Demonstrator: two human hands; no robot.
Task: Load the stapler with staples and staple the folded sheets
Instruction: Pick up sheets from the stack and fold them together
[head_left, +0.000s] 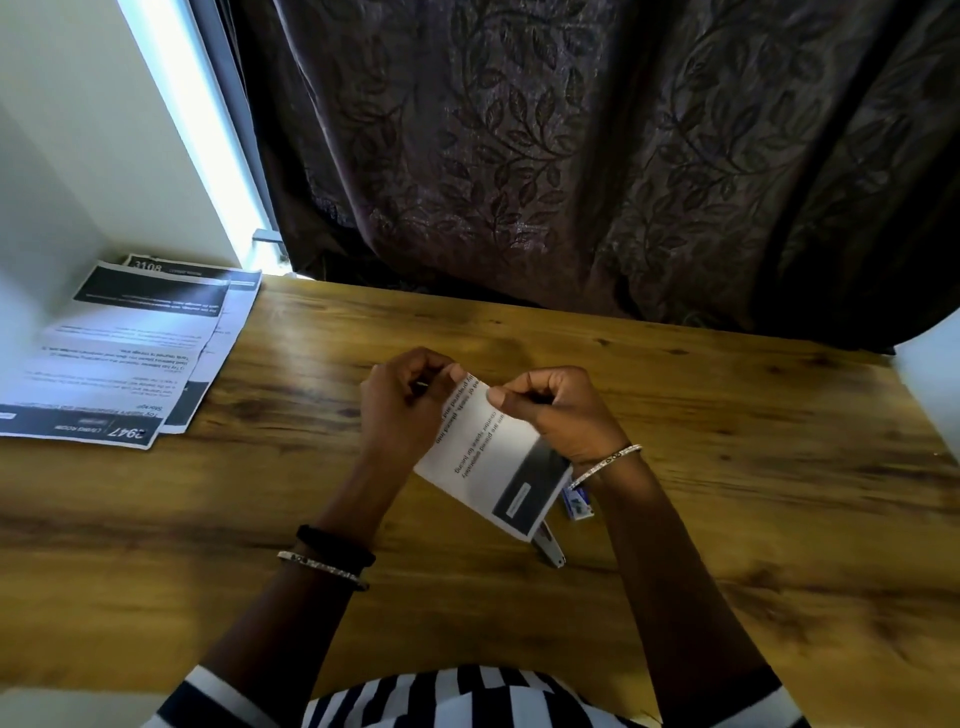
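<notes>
Folded white printed sheets (488, 457) held above the wooden counter (727, 467), far edge pinched from both sides. Left hand (400, 405) grip closed on the far-left corner, a small thin metal piece just visible between its fingers. Right hand (550, 405) grip closed on the far-right edge. Near the sheets' close corner, partly hidden under them: silver stapler (550, 552) and small blue-white staple box (576, 503) on the counter. Well left of the sheets: stack of flat printed pages (119, 353)
</notes>
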